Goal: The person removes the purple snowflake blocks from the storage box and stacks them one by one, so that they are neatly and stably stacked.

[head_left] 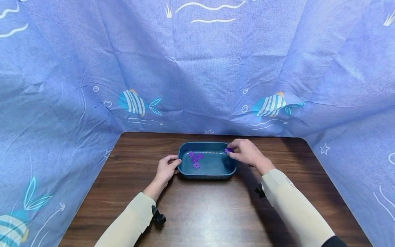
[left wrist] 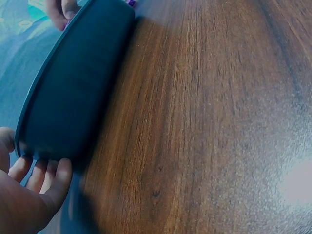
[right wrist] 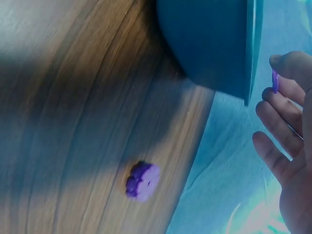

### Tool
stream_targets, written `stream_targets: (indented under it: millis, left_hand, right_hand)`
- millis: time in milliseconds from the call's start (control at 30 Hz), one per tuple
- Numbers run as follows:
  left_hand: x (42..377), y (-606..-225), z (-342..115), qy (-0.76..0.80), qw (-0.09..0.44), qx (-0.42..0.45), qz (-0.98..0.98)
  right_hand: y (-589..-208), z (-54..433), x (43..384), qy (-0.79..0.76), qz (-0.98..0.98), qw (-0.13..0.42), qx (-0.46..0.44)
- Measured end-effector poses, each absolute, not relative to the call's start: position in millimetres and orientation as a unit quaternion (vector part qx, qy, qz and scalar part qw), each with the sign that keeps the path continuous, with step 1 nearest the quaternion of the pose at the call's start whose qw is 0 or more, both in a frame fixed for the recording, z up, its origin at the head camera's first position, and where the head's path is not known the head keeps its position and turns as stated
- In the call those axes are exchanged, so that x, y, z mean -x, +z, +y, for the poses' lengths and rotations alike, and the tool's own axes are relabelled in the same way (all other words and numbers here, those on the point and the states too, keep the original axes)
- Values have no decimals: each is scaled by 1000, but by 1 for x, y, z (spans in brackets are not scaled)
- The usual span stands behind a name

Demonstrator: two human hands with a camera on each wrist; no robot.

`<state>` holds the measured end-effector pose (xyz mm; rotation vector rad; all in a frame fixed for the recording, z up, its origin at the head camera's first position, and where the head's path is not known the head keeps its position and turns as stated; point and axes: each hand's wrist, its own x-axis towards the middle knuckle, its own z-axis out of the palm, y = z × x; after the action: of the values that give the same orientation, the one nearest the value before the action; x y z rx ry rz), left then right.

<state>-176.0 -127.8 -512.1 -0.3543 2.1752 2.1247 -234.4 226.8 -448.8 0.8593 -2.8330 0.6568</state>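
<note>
Head view: right hand [head_left: 248,152] masks part of the purple disc [head_left: 227,150] it pinches; left hand [head_left: 166,168] is partly hidden from me by the tray [head_left: 206,177]. Marking [head_left: 290,183] on the sleeve [head_left: 293,206] behind the right hand: too small to read. Left wrist view: I cannot see into the tray beyond the left hand. Right wrist view: right hand cropped by frame edge; purple piece [right wrist: 143,181] near it blurred.

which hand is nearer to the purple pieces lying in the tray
Left. The left hand grips the left end of the tray, near the purple pieces; the right hand is by the far right corner, pinching another piece.
</note>
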Motion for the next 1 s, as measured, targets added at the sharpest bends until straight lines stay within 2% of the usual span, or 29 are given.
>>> stream_targets:
  millis: [400,667,767,1000]
  left_hand:
    - [173,-499,-128,693,61,103,711]
    - [159,-474,-125,695,62,100,709]
    - [161,-476,-125,699,61,100,706]
    - [177,-514,-128,699,42,113,704]
  right_hand:
    - [-458,268,227,252,-931,90,-249]
    - [-473,293,222,251,-943,74,-206]
    - [-480,303,221,252,-949,63,-180]
    - [-494,321,216,262,-954,40,-143]
